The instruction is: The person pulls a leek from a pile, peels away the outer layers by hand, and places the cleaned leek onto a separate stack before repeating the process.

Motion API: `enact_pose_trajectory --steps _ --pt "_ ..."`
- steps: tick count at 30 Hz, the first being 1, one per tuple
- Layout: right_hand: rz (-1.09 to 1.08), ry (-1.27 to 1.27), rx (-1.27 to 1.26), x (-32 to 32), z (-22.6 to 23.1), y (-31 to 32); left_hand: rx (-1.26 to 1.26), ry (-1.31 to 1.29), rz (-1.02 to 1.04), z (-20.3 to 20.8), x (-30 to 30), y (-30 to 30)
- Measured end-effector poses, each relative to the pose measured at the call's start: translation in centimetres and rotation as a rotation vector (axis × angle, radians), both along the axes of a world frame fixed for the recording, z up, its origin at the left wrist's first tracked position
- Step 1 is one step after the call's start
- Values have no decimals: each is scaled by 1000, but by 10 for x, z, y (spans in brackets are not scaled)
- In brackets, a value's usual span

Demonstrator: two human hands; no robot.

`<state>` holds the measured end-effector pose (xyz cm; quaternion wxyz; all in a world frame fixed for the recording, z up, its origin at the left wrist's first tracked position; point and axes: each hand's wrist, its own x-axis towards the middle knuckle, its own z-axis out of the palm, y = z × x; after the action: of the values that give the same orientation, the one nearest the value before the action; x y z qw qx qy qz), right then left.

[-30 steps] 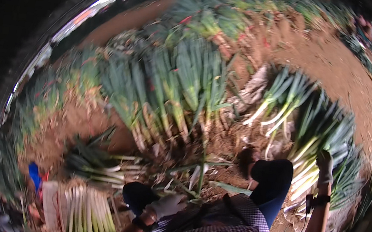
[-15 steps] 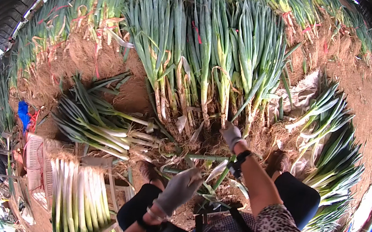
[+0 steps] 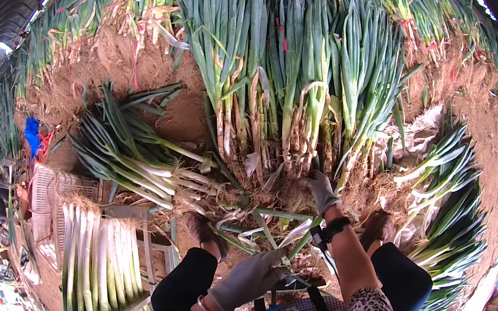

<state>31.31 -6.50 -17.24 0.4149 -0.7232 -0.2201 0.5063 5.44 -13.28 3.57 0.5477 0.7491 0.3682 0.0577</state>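
My right hand [image 3: 322, 192], in a grey glove, is at the root ends of a thick standing row of green onions [image 3: 305, 109]. Its fingers are curled in; the stems and roots hide what they grip, if anything. Lower down, in front of my lap, is my gloved left hand [image 3: 248, 280]. Its fingers are pressed together close to leaf scraps, and I cannot make out what is in them. Between my shoes lie torn leaves and peelings [image 3: 264, 230]. A pile of cleaned green onions [image 3: 140, 169] rests on its side left of the row.
White-stemmed green onions [image 3: 100, 262] stand packed in a frame at lower left, beside a pale plastic basket [image 3: 45, 198]. More onions [image 3: 448, 244] lie along the right. Tied bundles [image 3: 134, 21] line the back. A crumpled pale sack [image 3: 419, 131] lies right of the row.
My right hand has shifted slightly down and right, among the roots. The left hand has moved down and right toward my lap. The whole view has swung a little.
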Motion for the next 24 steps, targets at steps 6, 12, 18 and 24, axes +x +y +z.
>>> enact_pose_trajectory --steps 6,12,18,24 --pt "10 293 112 -36 95 -24 55 4 8 -11 -2 0" --pt "-22 470 272 -32 99 -80 228 -47 -1 -33 1 -1" --pt "48 307 265 -16 177 -69 201 71 -67 -29 15 0" --pt "-62 376 432 -2 233 -64 118 29 -83 -40 40 7"
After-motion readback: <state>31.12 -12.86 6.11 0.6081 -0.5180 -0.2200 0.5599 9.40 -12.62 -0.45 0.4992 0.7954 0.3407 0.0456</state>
